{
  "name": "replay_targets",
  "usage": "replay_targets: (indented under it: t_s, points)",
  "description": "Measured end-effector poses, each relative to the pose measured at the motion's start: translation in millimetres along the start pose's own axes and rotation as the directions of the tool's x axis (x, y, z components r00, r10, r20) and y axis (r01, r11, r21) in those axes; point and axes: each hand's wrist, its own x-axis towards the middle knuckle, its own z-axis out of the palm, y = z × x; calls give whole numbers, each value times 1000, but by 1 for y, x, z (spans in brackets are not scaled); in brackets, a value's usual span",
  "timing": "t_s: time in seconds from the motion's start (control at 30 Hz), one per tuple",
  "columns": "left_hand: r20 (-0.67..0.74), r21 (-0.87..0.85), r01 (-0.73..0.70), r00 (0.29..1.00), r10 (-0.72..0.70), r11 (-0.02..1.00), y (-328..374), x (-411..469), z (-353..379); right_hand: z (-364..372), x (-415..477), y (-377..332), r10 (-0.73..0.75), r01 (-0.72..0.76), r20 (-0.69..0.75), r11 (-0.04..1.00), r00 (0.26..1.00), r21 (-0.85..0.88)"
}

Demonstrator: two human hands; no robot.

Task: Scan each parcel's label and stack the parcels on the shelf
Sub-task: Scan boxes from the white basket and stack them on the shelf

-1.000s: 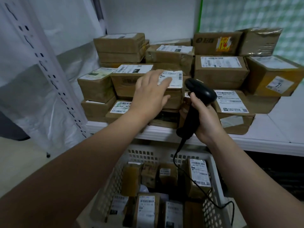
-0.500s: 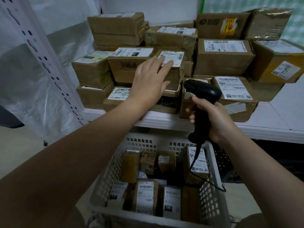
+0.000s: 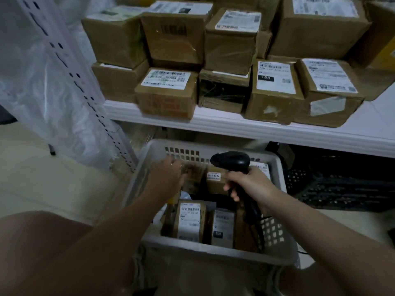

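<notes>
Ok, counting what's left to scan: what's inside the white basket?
Several labelled brown parcels; the left hand reaches among them. The right hand and its scanner cover part, so no exact count.

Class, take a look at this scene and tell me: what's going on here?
A person is sorting parcels. The right hand grips a black scanner above a white basket of labelled parcels. The left hand reaches into the basket's far left corner; blur hides whether it holds anything. Many stacked boxes sit on the shelf behind.
</notes>
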Motion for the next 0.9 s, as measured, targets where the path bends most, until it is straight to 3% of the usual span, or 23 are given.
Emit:
replay_targets:
  t_s: [0.1, 0.2, 0.3, 0.47, 0.63, 0.77, 0.9]
  points:
    - [46, -62, 154, 987, -152, 986, -12, -2, 25, 10, 25, 22, 74, -75, -45, 997, 996, -21]
    - [179, -134, 374, 920, -349, 918, -30, 6, 55, 20, 48, 34, 122, -125, -84, 992, 989, -32]
    - [247, -53, 432, 879, -407, 900, -39, 23, 77, 28, 65, 38, 155, -158, -86, 987, 984, -29]
    - [411, -172, 590, 771, -487, 789, -44, 46, 117, 36, 86, 38, 188, -190, -83, 982, 979, -12]
    - [345, -351, 617, 785, -515, 704, -51, 53, 108, 41, 91, 38, 196, -198, -79, 980, 977, -27]
    - [346, -594, 617, 776, -528, 517, -61, 37, 78, 44, 81, 34, 181, -184, -52, 982, 982, -46]
    - [431, -736, 527, 849, -307, 424, -39, 12, 23, 47, 60, 21, 108, -109, -42, 993, 993, -37]
